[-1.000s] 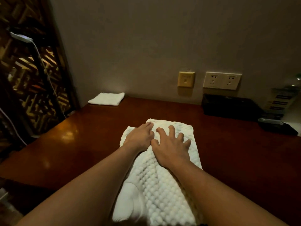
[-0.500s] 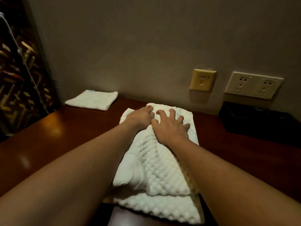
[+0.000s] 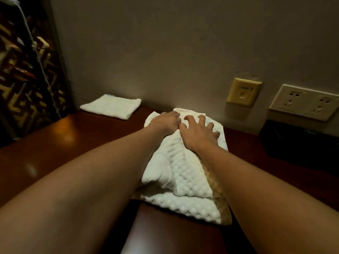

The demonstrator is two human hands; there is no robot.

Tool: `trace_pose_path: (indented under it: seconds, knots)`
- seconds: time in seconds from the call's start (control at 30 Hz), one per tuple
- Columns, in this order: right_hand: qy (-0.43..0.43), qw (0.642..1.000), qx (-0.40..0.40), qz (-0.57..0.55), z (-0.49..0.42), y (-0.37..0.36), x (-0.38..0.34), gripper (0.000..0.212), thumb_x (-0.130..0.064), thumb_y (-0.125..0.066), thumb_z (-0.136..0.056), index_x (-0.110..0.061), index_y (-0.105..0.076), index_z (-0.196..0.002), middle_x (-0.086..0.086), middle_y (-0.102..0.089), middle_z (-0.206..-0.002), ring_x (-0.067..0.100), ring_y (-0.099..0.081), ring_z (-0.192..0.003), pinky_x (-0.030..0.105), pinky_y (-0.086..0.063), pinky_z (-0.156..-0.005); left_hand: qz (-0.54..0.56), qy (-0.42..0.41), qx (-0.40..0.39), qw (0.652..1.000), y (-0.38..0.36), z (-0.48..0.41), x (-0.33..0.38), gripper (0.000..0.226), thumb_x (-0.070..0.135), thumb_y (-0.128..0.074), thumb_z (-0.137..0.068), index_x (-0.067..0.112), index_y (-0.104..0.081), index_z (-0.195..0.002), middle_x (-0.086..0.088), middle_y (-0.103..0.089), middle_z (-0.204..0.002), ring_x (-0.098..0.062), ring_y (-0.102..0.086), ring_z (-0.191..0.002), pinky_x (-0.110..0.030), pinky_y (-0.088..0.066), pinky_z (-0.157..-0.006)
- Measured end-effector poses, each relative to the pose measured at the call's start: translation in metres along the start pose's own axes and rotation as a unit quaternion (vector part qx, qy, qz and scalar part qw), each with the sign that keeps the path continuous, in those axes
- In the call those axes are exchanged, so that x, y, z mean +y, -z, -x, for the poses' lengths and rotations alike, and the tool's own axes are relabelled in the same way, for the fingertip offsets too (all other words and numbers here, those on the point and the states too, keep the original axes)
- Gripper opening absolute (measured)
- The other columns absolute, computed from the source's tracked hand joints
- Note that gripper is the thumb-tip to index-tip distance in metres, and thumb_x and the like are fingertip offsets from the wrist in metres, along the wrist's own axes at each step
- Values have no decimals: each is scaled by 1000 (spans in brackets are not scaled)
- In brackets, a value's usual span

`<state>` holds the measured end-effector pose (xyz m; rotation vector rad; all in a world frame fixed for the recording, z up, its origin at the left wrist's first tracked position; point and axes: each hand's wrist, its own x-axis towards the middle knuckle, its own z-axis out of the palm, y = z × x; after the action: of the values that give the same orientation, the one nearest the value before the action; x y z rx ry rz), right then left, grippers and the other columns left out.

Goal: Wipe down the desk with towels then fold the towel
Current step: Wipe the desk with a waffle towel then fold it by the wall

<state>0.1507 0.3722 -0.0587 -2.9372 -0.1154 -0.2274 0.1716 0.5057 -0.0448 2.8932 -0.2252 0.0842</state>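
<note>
A white bumpy towel [image 3: 185, 171] lies bunched on the dark red-brown desk [image 3: 55, 143], its far end close to the wall. My left hand [image 3: 166, 121] presses on the towel's far left part, fingers bent down onto the cloth. Beside it my right hand [image 3: 199, 132] presses the towel with spread fingers. The two hands touch each other. The towel's near end is folded over and rumpled between my forearms.
A second white towel [image 3: 111, 106], folded flat, lies at the desk's far left corner by the wall. A black box [image 3: 300, 142] stands at the right under the wall sockets [image 3: 304, 101]. A patterned panel [image 3: 23, 70] borders the left.
Both hands have pushed the towel away from me across the desk, up to the wall. The view has moved forward with them.
</note>
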Motion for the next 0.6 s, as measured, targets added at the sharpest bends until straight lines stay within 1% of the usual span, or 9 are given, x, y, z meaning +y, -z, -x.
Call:
trace_pose_path:
  seconds: [0.13,0.23,0.37,0.43,0.5,0.6]
  knots:
    - [13,1000,-6,11,37,4,-4,52,-58,-21,-103,-41,-32,-151,8,-24,-163,40,-32,-140,63,-30,-106,0,7,4,1000,3,43,7,46,18,-33,-109,11,-40,-154,-3,-27,-166,-28,-33,-147,-40,-31,-118]
    - [18,1000,-9,10,78,11,-7,54,-59,-21,-103,-42,-28,-153,7,-21,-164,40,-32,-142,63,-31,-107,13,13,19,1000,1,81,11,46,18,-34,-110,13,-36,-156,-1,-24,-168,-22,-29,-151,-36,-29,-119]
    - [29,1000,-9,8,138,22,-13,55,-60,-22,-103,-41,-26,-154,7,-19,-166,40,-31,-143,63,-29,-109,27,16,22,999,1,138,17,47,19,-31,-111,13,-33,-158,-1,-22,-168,-19,-24,-153,-35,-26,-122]
    - [28,1000,-10,7,159,21,-19,55,-59,-22,-103,-41,-26,-155,8,-18,-166,41,-30,-142,64,-28,-109,35,17,21,999,-2,157,16,47,19,-30,-112,13,-32,-158,-1,-21,-168,-18,-23,-153,-34,-24,-122]
    - [29,1000,-11,8,189,29,-23,56,-60,-22,-102,-41,-25,-155,8,-17,-167,41,-30,-143,64,-28,-109,38,19,21,999,-2,185,18,47,22,-28,-112,14,-32,-158,-1,-22,-168,-18,-24,-153,-33,-25,-122]
    - [36,999,-11,7,236,36,-27,57,-60,-21,-102,-40,-24,-156,10,-15,-168,42,-29,-144,65,-27,-109,70,39,29,996,-1,228,22,49,27,-27,-111,19,-31,-159,1,-24,-168,-17,-27,-152,-33,-27,-120]
